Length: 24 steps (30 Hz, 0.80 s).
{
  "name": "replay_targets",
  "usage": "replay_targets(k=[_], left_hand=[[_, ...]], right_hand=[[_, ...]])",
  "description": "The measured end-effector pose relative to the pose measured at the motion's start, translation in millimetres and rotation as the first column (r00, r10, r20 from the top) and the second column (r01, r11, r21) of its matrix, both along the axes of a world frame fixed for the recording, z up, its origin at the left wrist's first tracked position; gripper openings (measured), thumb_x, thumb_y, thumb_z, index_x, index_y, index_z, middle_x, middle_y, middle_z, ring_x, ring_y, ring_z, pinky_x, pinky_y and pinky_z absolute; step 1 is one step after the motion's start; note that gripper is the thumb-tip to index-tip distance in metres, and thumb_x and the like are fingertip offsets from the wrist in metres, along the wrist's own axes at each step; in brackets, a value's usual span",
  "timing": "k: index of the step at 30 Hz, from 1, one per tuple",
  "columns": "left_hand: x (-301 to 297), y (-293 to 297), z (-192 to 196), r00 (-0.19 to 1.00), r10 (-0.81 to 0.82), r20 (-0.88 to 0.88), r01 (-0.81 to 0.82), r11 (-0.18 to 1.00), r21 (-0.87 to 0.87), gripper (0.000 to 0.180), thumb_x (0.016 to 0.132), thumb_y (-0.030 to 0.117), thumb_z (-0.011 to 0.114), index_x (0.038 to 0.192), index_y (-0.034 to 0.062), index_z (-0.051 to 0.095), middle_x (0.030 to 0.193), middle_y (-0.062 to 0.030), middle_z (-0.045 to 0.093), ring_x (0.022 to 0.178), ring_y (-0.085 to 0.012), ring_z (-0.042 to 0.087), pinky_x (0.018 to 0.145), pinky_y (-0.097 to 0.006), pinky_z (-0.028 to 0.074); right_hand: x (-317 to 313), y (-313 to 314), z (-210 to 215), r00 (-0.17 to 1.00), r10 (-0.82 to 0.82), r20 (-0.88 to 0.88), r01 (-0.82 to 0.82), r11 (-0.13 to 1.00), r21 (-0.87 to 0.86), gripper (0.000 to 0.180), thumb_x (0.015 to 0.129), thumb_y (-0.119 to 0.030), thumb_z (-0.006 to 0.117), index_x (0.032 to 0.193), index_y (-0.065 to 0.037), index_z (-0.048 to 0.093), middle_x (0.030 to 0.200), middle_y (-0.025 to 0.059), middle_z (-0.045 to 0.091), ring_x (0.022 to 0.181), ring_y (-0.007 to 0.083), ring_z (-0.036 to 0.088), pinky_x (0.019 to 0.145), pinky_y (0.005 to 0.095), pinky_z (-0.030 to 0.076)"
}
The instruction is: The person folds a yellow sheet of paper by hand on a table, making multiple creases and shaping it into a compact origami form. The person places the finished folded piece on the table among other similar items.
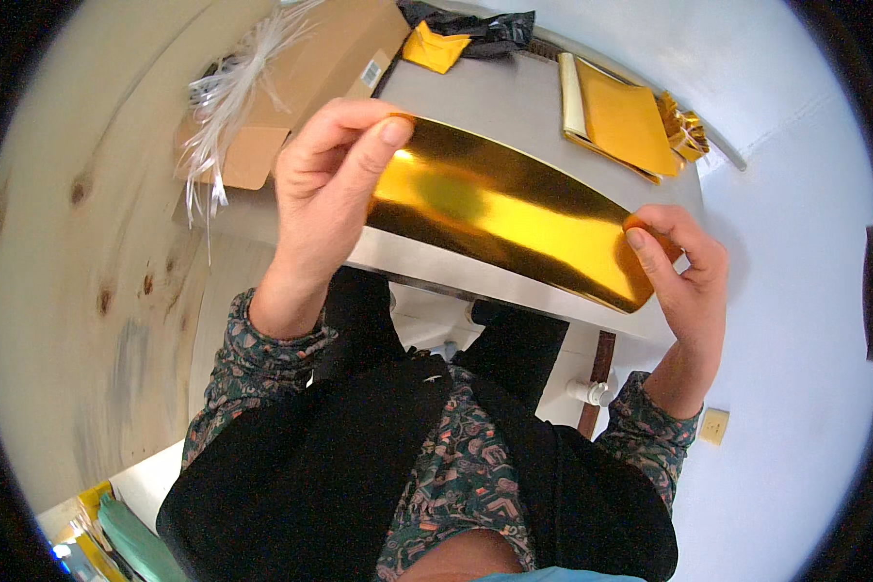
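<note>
A shiny gold foil sheet (500, 213), long and rectangular, is stretched between my two hands above the grey table (500, 107). My left hand (335, 175) pinches its upper left corner between thumb and fingers. At the other end, my right hand (684, 262) grips the upper right corner the same way. The sheet slopes down toward the right and catches bright reflections. Its lower edge hangs over the near side of the table.
An open cardboard box (330, 58) with white plastic strips (238, 107) draped over it stands at the left. Farther back lie a yellow folded piece (435, 47) and black plastic (500, 34). Gold sheets (626, 116) and a crinkled gold bundle (684, 131) rest at the far right.
</note>
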<state>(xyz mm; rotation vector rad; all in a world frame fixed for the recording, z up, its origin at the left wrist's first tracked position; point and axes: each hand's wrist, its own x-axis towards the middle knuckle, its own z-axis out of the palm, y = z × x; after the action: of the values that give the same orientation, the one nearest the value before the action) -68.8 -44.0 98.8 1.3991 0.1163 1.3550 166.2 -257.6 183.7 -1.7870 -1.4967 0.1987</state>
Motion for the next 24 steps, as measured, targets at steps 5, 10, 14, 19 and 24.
replay_targets(k=[5, 10, 14, 19, 24], left_hand=[[-6, 3, -3, 0.999, 0.049, -0.006, -0.049, 0.999, -0.024, 0.011, 0.104, 0.009, 0.064, 0.110, 0.0020, 0.069, 0.100, 0.0007, 0.068, 0.088, -0.0046, 0.060, 0.079, -0.020, 0.048], [-8, 6, -7, 0.999, 0.023, 0.023, -0.021, 0.998, -0.057, 0.012, 0.105, 0.010, 0.061, 0.111, 0.0014, 0.067, 0.102, -0.0030, 0.070, 0.090, -0.0068, 0.063, 0.081, -0.021, 0.051], [-10, 9, -7, 1.000, 0.007, 0.022, -0.006, 0.998, -0.070, 0.013, 0.107, 0.013, 0.058, 0.112, 0.0034, 0.065, 0.102, -0.0046, 0.071, 0.089, -0.0107, 0.067, 0.079, -0.025, 0.056], [-12, 11, -8, 0.999, 0.037, -0.012, -0.038, 0.995, -0.093, 0.013, 0.107, 0.012, 0.059, 0.111, 0.0019, 0.066, 0.103, -0.0035, 0.070, 0.089, -0.0080, 0.064, 0.081, -0.022, 0.053], [-13, 12, -8, 0.999, 0.037, -0.031, -0.039, 0.994, -0.099, 0.012, 0.107, 0.012, 0.059, 0.111, 0.0021, 0.066, 0.102, -0.0032, 0.069, 0.090, -0.0084, 0.064, 0.082, -0.022, 0.053]], right_hand=[[16, -17, -10, 0.999, -0.022, -0.037, 0.027, 0.990, 0.135, 0.008, 0.095, -0.004, 0.071, 0.102, 0.001, 0.072, 0.094, 0.0022, 0.070, 0.082, 0.0080, 0.063, 0.076, 0.0241, 0.051], [23, -26, -21, 0.971, -0.020, -0.240, 0.060, 0.986, 0.159, 0.008, 0.095, -0.005, 0.072, 0.102, -0.001, 0.072, 0.094, 0.0024, 0.070, 0.085, 0.0087, 0.064, 0.080, 0.0256, 0.052], [24, -28, -26, 0.945, -0.020, -0.327, 0.089, 0.976, 0.199, 0.008, 0.095, -0.006, 0.073, 0.101, -0.001, 0.072, 0.094, 0.0018, 0.070, 0.087, 0.0087, 0.064, 0.082, 0.0256, 0.052], [25, -28, -29, 0.916, 0.022, -0.400, 0.078, 0.969, 0.233, 0.007, 0.094, -0.005, 0.074, 0.101, -0.002, 0.073, 0.094, 0.0009, 0.071, 0.088, 0.0084, 0.065, 0.083, 0.0258, 0.052], [23, -26, -32, 0.903, 0.050, -0.427, 0.068, 0.964, 0.258, 0.007, 0.094, -0.004, 0.075, 0.100, -0.002, 0.072, 0.093, 0.0001, 0.070, 0.087, 0.0074, 0.064, 0.081, 0.0244, 0.052]])
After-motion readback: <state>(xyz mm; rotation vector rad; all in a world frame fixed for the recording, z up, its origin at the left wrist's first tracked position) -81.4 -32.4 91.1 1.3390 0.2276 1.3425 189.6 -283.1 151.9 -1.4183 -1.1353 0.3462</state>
